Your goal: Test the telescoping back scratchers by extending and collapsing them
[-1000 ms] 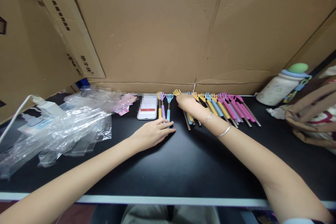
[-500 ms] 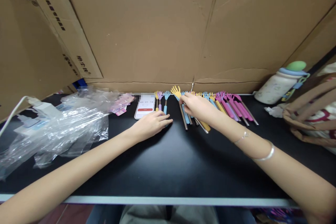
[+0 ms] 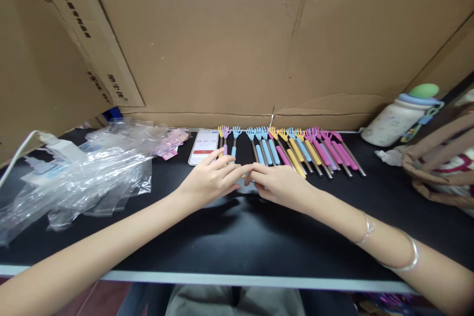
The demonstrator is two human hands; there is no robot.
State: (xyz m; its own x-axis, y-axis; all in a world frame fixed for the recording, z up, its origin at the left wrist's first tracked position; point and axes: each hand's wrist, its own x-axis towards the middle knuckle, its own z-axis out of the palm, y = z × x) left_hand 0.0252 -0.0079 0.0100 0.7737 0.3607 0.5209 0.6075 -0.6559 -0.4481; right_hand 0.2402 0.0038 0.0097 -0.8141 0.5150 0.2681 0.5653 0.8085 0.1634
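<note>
My left hand (image 3: 209,177) and my right hand (image 3: 279,182) meet over the middle of the black table. Between their fingertips a bit of a yellow back scratcher (image 3: 245,175) shows; most of it is hidden by the fingers. The right fingers are closed around it. On the left, thumb and forefinger close on it while the other fingers stretch out. Beyond my left hand lie a few back scratchers, one of them blue (image 3: 234,148). A row of blue, yellow, pink and purple back scratchers (image 3: 296,150) lies past my right hand.
A phone (image 3: 202,145) with a running timer lies left of the scratchers. Crumpled clear plastic bags (image 3: 99,173) and a white charger (image 3: 66,153) cover the left side. A bottle (image 3: 398,118) and a fabric bag (image 3: 425,163) stand right. A cardboard wall (image 3: 207,44) closes the back.
My right hand has drawn the yellow back scratcher out of the row, towards me and down. My left hand has lifted slightly and moved right to meet it.
</note>
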